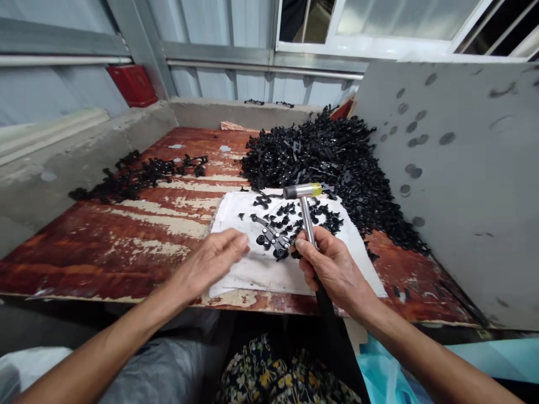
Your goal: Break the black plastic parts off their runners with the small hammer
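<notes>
My right hand (332, 266) grips the shaft of a small metal hammer (304, 197) whose head, with a yellow band, is raised over a white pad (252, 269). Black plastic parts (273, 238) lie on the pad just under the hammer. My left hand (217, 255) rests at the pad's left edge, fingers together and pointing at those parts; whether it holds anything I cannot make out.
A large heap of black parts (328, 154) fills the back right of the worn red wooden table (105, 241). A smaller heap (135, 174) lies at the left. A grey board (463, 179) stands along the right. A red box (132, 84) sits by the wall.
</notes>
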Available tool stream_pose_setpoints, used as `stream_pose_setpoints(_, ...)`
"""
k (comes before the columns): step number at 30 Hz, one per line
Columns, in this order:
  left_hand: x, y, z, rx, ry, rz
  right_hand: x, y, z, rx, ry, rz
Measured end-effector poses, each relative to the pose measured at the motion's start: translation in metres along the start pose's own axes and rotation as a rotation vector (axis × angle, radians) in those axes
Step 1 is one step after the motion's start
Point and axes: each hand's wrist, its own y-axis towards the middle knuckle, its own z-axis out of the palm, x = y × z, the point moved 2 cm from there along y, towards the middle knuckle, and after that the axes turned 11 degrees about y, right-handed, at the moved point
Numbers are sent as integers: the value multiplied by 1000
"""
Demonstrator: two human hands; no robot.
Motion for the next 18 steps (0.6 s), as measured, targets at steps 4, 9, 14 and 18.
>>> stream_pose_setpoints(4,-15,-6,11,-7,91,80,-8,-5,4,35,-55,-19)
stream_pose_setpoints(9,-26,2,17,13,160,127,-17,-7,11,98,-141,-71)
stream_pose_setpoints(14,-15,15,19,146,77,130,-13,-4,9,153,-217,-87)
stream_pose_setpoints(18,-3,22,5,157,30,37,2,-2,-8,133,-431,-199)
